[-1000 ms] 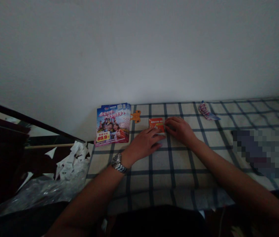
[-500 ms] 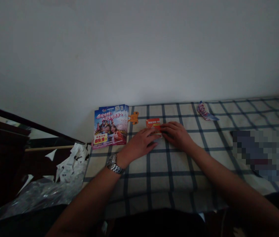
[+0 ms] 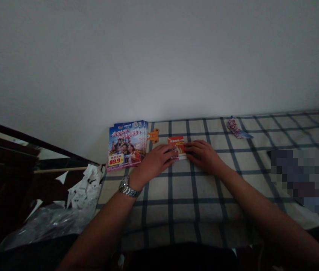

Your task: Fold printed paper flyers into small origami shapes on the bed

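A small orange-red flyer (image 3: 177, 143) with white and yellow print lies on the checked cloth in front of me; it looks folded. My left hand (image 3: 159, 160), with a metal watch on its wrist, has its fingertips on the flyer's left side. At the right edge, the bent fingers of my right hand (image 3: 204, 156) grip the paper. Part of the flyer is hidden under my fingers. Left of it sits a stack of blue and pink flyers (image 3: 114, 145), close to my left hand.
An orange bear figure (image 3: 155, 135) shows beside the stack. A crumpled printed paper (image 3: 234, 128) lies farther right, and a pixelated dark object (image 3: 297, 175) at the right. Torn white paper (image 3: 82, 188) and clear plastic (image 3: 52, 222) are beyond the left edge. A wall (image 3: 159, 60) rises behind.
My left hand has shifted slightly left across the flyer, uncovering more of its middle and lower edge. My right hand stays at its right edge. The view has shifted a little.
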The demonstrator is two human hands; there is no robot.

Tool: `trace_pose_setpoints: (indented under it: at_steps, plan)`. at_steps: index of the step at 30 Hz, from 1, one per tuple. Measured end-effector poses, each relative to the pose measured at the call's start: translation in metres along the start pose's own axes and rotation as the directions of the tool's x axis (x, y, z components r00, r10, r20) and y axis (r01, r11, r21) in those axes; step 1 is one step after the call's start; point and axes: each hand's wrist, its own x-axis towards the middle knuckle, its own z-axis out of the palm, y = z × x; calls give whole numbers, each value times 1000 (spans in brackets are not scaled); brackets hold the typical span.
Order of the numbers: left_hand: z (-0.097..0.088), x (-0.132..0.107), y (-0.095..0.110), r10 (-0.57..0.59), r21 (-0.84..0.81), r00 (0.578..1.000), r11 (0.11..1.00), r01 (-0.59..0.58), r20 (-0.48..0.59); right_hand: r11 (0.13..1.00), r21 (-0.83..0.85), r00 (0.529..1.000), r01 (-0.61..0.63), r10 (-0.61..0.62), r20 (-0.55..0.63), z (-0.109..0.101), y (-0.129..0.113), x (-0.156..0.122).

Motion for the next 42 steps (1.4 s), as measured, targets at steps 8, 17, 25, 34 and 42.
trace_pose_setpoints:
  at_steps: [8, 17, 25, 34, 42]
  plan:
    - [-2, 2, 2, -7, -17, 999, 1000, 7, -36, 1000, 14, 1000, -2, 2, 4, -3, -2, 0]
    - [5, 9, 4, -44, -8, 995, 999, 43, -90, 1000, 24, 999, 15, -15, -32, -1, -12, 3]
    - [5, 12, 5, -18, -25, 997, 1000, 16, -78, 997, 60, 999, 41, -40, -14, 8, -13, 4]
    - [8, 9, 3, -96, -20, 986, 995, 94, -133, 998, 66, 1000, -1, 0, 22, 4, -15, 5]
    - [7, 10, 5, -226, 11, 945, 972, 235, -236, 989, 130, 997, -74, 78, -26, 0, -20, 6]
